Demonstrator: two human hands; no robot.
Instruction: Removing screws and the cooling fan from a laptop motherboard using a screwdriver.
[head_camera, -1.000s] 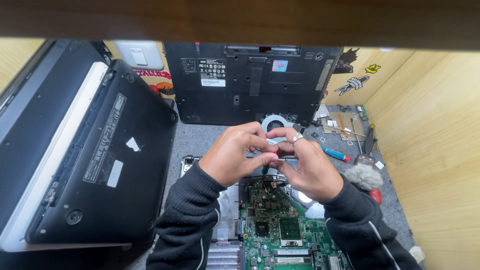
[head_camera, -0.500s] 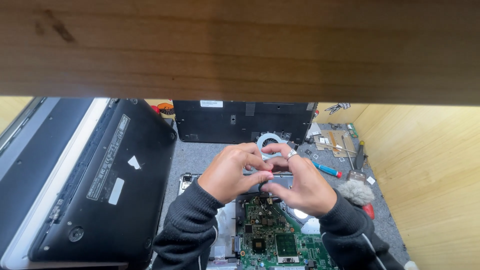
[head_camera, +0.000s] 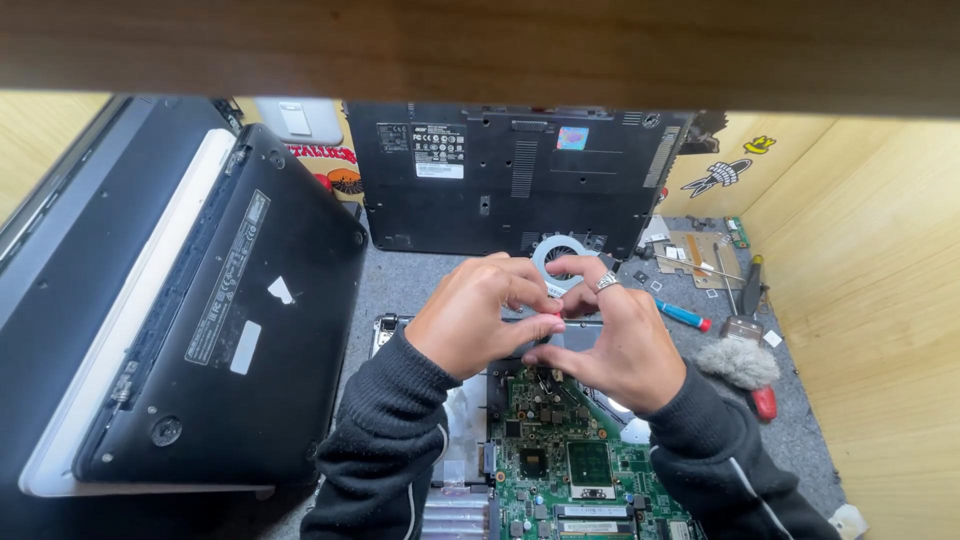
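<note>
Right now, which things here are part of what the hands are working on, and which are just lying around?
In hand:
left hand
right hand
small part pinched between both hands, too hidden to identify
green circuit board beneath them

Lying about:
laptop upside down at left
black laptop base propped at back
blue-handled screwdriver
grey fluffy pad

matt black plastic laptop shell, grey felt mat

A grey felt-like mat covers the work surface. Pale wooden panels form a right side wall and a back wall bearing cartoon stickers. A brown wooden shelf board spans the top. Even, bright light.
</note>
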